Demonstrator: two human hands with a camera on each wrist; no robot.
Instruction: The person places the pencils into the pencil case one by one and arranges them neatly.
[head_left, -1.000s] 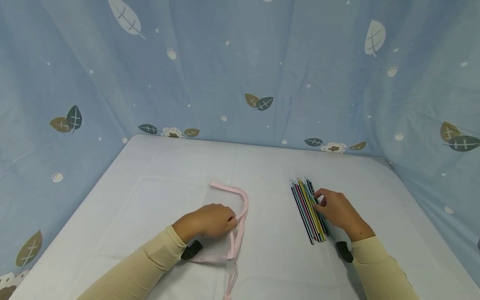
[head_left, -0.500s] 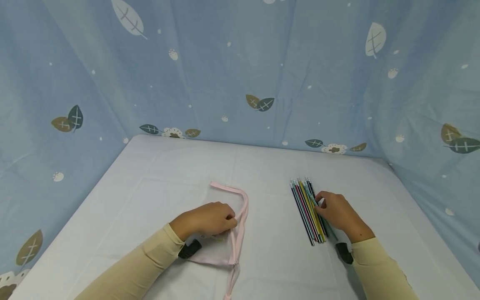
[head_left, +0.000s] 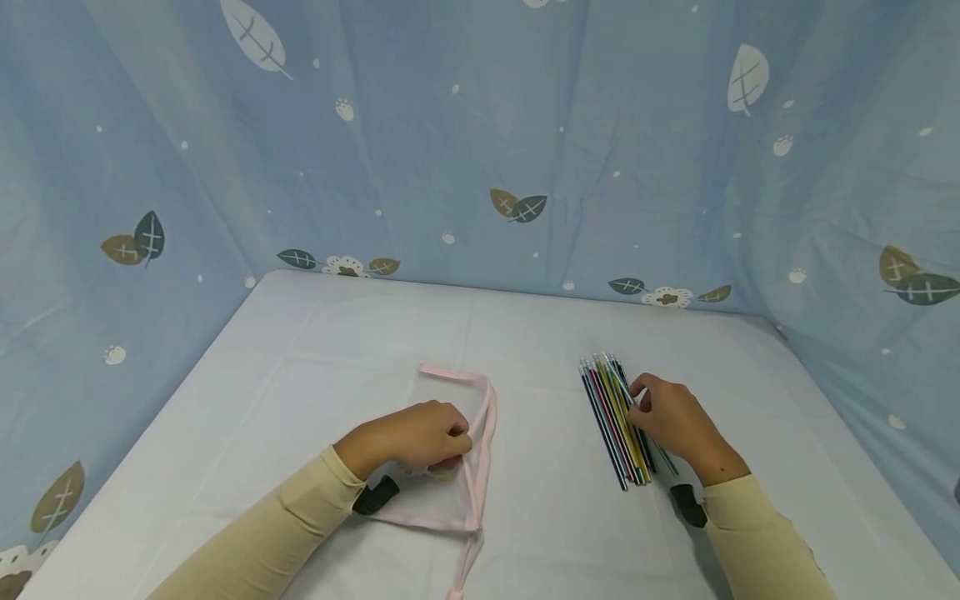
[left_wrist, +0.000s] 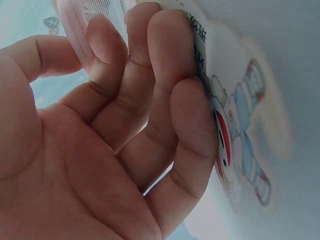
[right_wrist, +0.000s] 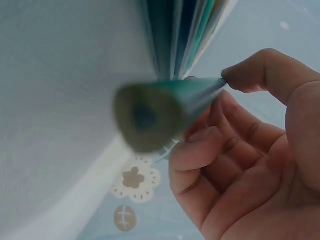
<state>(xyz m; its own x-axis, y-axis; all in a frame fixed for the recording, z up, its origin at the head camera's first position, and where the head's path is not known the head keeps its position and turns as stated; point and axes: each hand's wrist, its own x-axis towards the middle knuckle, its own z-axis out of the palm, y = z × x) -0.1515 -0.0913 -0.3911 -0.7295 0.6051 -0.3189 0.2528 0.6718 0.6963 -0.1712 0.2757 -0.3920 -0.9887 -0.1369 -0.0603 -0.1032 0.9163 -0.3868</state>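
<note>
A see-through mesh zipper pouch (head_left: 420,510) with pink edging lies flat left of centre, its pink wrist strap (head_left: 467,562) trailing toward me. My left hand (head_left: 420,435) pinches the pouch's pink edge between thumb and forefinger. In the left wrist view the other fingers lie against a cartoon print (left_wrist: 245,135) on the mesh. To the right, several striped pencils (head_left: 611,421) lie side by side. Thumb and forefinger of my right hand (head_left: 675,421) pinch a light teal pencil (right_wrist: 195,95), which slants across the bunch; its unsharpened end faces the right wrist camera.
A white cloth covers the table (head_left: 360,325). Behind it and at both sides hangs a blue curtain (head_left: 420,150) with leaf and flower prints. A stretch of white cloth separates the pouch from the pencils.
The right hand has tilted the teal pencil out of line with the bunch, its near end swinging right. The left hand has shifted slightly left, and the pouch's edge lies flatter and wider.
</note>
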